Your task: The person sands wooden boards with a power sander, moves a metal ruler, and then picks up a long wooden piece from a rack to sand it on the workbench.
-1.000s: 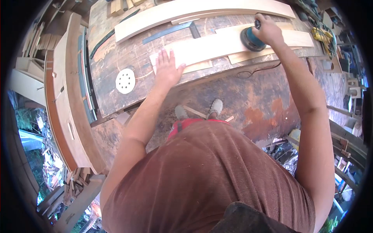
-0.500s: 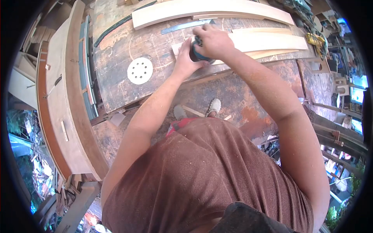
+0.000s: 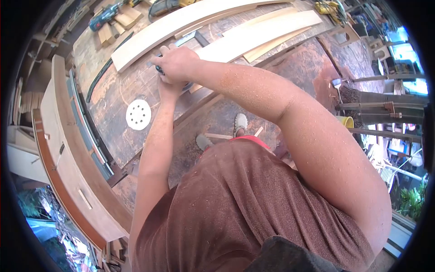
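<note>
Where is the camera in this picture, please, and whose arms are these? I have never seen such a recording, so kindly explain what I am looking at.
There is no robot here: the arms belong to a person working with bare hands. The camera is worn on the head and looks forward and down, so the person's brown shirt shows below and a worktable above. The right hand grips what looks like a sander, mostly covered by that hand. The left hand is close by, partly hidden, so I cannot tell what it holds. On the table lie a white disc with holes, pale boards and a blue power tool.
</note>
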Demonstrator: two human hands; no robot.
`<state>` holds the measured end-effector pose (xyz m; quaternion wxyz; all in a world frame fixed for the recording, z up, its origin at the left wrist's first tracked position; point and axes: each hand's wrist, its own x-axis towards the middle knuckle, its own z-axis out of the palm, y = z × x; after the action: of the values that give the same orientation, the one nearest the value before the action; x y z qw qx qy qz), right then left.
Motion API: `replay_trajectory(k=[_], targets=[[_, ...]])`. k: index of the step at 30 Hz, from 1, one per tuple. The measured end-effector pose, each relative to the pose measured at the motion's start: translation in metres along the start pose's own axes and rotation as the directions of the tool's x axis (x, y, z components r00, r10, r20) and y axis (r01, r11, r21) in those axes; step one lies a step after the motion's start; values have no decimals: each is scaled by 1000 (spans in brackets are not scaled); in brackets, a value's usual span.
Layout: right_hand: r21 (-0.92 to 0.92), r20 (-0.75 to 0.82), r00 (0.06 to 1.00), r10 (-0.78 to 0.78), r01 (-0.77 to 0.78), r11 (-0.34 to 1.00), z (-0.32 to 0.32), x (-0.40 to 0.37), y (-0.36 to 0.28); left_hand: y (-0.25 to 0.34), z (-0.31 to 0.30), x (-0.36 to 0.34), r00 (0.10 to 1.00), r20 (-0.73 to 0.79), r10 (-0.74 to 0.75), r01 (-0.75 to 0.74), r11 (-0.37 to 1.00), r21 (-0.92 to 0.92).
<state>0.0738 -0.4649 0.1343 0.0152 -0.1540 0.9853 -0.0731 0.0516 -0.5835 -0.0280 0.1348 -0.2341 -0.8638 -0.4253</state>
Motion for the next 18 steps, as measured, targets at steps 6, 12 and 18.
replay_trajectory(k=[6,12,18], targets=[[35,43,994,103,-104,994,-1,-19,69,54,47,31,963,223,-154,179,979,-95],[51,-7,982,191,-190,980,-16,-51,138,73,125,49,998,66,22,-15,995,-101],[54,-123,978,171,-166,985,-26,-78,210,114,183,78,996,75,41,-24,976,-214]])
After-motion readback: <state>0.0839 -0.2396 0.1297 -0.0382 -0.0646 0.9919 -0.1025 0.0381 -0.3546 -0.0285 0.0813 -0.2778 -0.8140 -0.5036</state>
